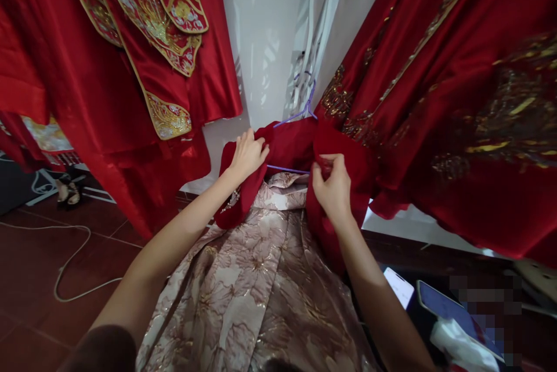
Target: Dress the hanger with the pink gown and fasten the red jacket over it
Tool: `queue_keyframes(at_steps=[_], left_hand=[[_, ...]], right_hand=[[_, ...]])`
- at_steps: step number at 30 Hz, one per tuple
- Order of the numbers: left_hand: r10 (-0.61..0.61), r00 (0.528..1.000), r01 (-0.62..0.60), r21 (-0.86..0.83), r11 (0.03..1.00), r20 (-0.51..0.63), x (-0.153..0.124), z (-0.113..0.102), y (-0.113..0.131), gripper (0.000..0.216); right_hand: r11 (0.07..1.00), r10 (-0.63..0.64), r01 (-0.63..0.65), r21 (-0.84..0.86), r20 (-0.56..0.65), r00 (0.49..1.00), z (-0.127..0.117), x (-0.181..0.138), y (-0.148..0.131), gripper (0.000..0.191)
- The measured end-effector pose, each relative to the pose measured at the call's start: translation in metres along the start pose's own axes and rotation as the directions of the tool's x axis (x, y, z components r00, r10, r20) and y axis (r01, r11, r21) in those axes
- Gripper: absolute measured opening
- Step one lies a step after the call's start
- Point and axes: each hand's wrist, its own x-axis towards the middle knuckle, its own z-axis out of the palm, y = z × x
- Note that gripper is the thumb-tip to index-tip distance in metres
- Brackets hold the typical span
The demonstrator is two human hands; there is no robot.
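Note:
A dark red garment (pixel 290 143) hangs on a purple hanger (pixel 304 109) in front of me. My left hand (pixel 247 154) is closed on the garment's left shoulder fabric. My right hand (pixel 333 186) pinches the red fabric on the right side, just beside the hanger's lower bar. Below both hands a pink and gold brocade skirt (pixel 256 291) spreads down toward me.
Red embroidered robes hang at the left (pixel 130 70) and at the right (pixel 456 99), close on both sides. A white wall (pixel 261 29) stands behind. A white cable (pixel 65 267) lies on the dark red floor at left. A phone (pixel 452 311) and white items lie at lower right.

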Motion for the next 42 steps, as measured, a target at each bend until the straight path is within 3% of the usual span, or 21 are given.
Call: queue_keyframes(at_steps=[4, 8, 11, 13, 17, 20, 25, 33, 42], left_hand=[[-0.049, 0.99, 0.03, -0.137, 0.99, -0.13, -0.019, -0.009, 0.023, 0.02], [-0.028, 0.999, 0.036, -0.254, 0.966, 0.036, -0.036, -0.011, 0.054, 0.017], [-0.038, 0.992, 0.083, -0.404, 0.911, 0.118, -0.044, -0.003, 0.06, 0.01], [-0.096, 0.992, 0.128, -0.537, 0.834, 0.087, -0.048, 0.006, 0.056, 0.014], [-0.24, 0.97, 0.113, -0.801, 0.588, -0.039, -0.059, 0.026, 0.051, 0.033], [-0.343, 0.937, 0.113, -0.869, 0.482, -0.069, -0.067, 0.034, 0.054, 0.027], [-0.269, 0.96, 0.085, -0.842, 0.533, -0.073, -0.07, 0.031, 0.052, 0.008], [-0.081, 0.99, -0.024, -0.692, 0.721, -0.119, -0.071, 0.018, 0.048, 0.016], [0.041, 0.993, -0.097, -0.589, 0.802, -0.107, -0.069, 0.004, 0.053, 0.014]], right_hand=[[0.996, 0.084, -0.082, 0.044, -0.038, 0.996, 0.003, 0.006, 0.014, 0.01], [0.976, 0.034, -0.047, 0.214, 0.066, 0.997, 0.038, -0.002, 0.001, 0.009], [0.94, -0.007, -0.033, 0.339, 0.114, 0.993, 0.053, -0.009, -0.005, 0.014], [0.903, -0.023, -0.056, 0.427, 0.177, 0.984, 0.053, -0.011, -0.003, 0.017], [0.863, -0.044, -0.116, 0.491, 0.303, 0.952, 0.042, -0.01, 0.006, 0.022], [0.862, -0.076, -0.107, 0.496, 0.334, 0.94, 0.037, -0.009, 0.01, 0.025], [0.838, -0.097, -0.109, 0.534, 0.343, 0.934, 0.035, -0.01, 0.012, 0.027], [0.844, -0.114, -0.072, 0.531, 0.308, 0.945, 0.027, -0.016, 0.007, 0.027], [0.891, -0.134, 0.014, 0.455, 0.233, 0.963, 0.021, -0.019, 0.002, 0.026]])
